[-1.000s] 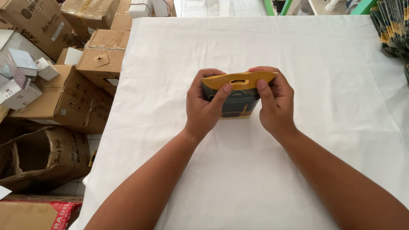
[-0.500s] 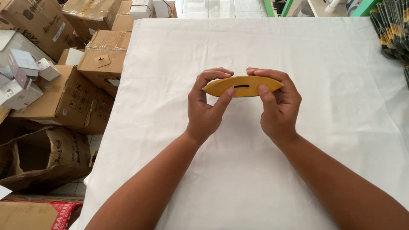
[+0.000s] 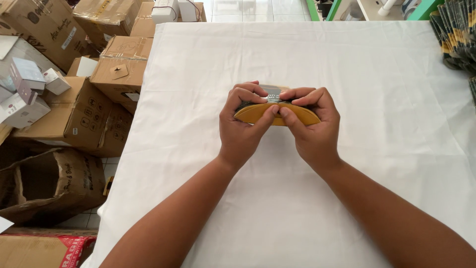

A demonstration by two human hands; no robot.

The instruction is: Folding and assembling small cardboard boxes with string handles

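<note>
While both hands pinched it from opposite ends, the small yellow-topped paper gift bag [image 3: 276,113] hung just above the white-clothed bench [image 3: 297,208], its long axis running left to right. The left hand [image 3: 241,126] clenched the left half, the right hand [image 3: 313,124] the right half, thumbs meeting at mid-flap; neither hand was nearer.

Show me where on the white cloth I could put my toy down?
The white tablecloth is bare ahead of the small yellow paper bag held in both hands, left hand and right hand, and on either side. The dark folded bags crowd the far right corner.
</note>
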